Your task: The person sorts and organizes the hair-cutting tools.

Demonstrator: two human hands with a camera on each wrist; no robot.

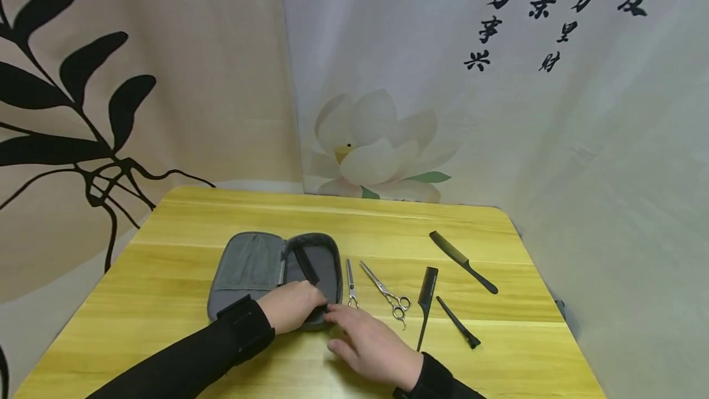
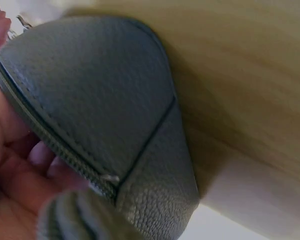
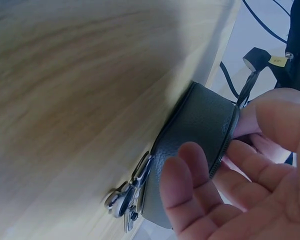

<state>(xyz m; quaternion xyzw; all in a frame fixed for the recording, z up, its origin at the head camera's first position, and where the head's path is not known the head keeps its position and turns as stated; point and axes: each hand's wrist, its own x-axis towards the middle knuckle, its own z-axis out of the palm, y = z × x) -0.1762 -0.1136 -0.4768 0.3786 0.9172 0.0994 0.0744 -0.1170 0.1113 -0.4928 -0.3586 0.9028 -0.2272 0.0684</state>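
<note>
A grey zip case lies unfolded on the table, and a black strap crosses its deeper right half. My left hand reaches over the near rim into that half. Its fingertips are hidden, so what they hold, if anything, does not show. At the near right corner of the case, my right hand touches the rim with its fingers extended and its thumb held apart. In the right wrist view, two fingers stand in front of the textured outer wall. Slim scissors lie against the case's right side.
Right of the case lie larger scissors, a black tail comb, a black hair clip and a dark handled comb. The wooden table ends at a printed cloth backdrop.
</note>
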